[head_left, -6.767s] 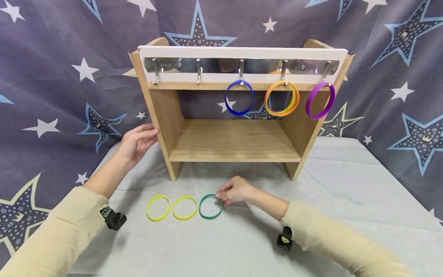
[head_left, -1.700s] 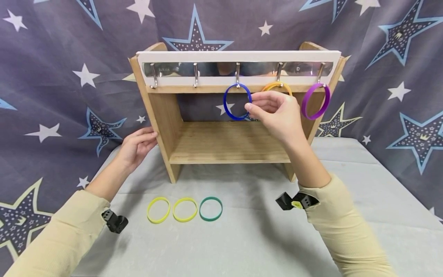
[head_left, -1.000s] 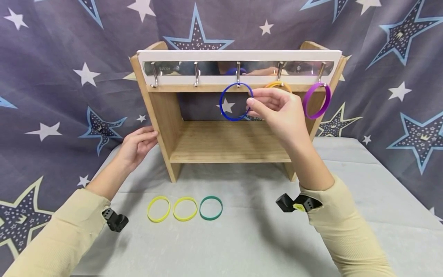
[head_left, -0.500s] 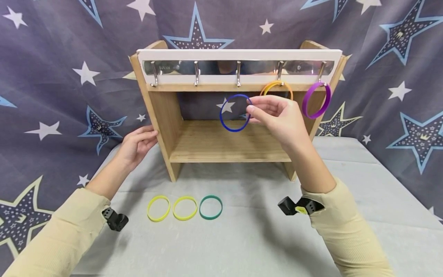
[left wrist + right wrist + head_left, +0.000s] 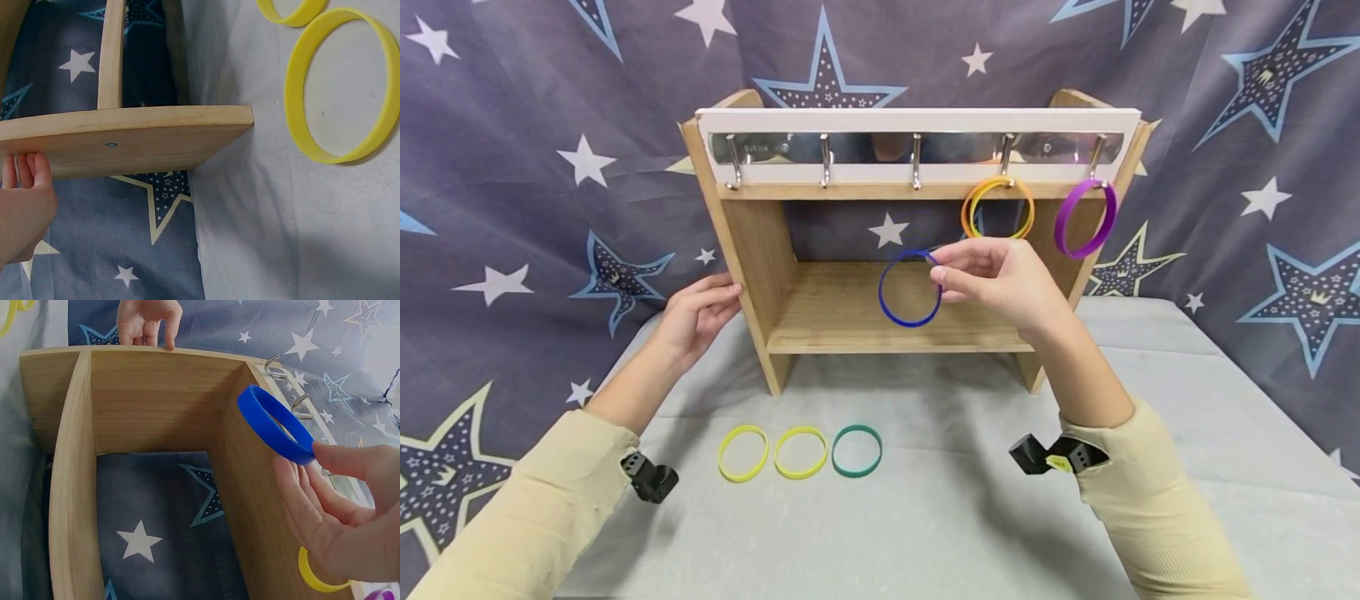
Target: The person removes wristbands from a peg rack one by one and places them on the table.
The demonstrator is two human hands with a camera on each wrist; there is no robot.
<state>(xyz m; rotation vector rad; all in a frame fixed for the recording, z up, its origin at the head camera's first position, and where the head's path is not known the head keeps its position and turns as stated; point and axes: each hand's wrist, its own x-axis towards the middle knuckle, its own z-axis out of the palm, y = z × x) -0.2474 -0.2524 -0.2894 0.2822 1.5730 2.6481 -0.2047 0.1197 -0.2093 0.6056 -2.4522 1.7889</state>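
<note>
My right hand [image 5: 1000, 279] pinches a blue silicone wristband [image 5: 883, 304] between thumb and fingers, in front of the wooden shelf [image 5: 880, 347] and below the hook rail. In the right wrist view the blue wristband [image 5: 272, 422] is apart from the hooks. My left hand [image 5: 692, 321] touches the outer left side of the shelf with straight fingertips; the left wrist view shows those fingers [image 5: 42, 169] against the side panel. An orange and a yellow wristband [image 5: 1028, 218] hang together on one hook. A purple wristband [image 5: 1086, 221] hangs on the rightmost hook.
On the grey tablecloth [image 5: 880, 542] lie two yellow wristbands [image 5: 743, 479] [image 5: 801, 476] and a green wristband [image 5: 857, 475] in a row. The steel hook rail [image 5: 871, 148] runs along the shelf's top front. A star-patterned curtain [image 5: 512, 192] stands behind.
The blue wristband has come off the middle hook and moved down in my right hand. Earlier, that hand was at the green wristband on the table. My left hand stays at the shelf's side.
</note>
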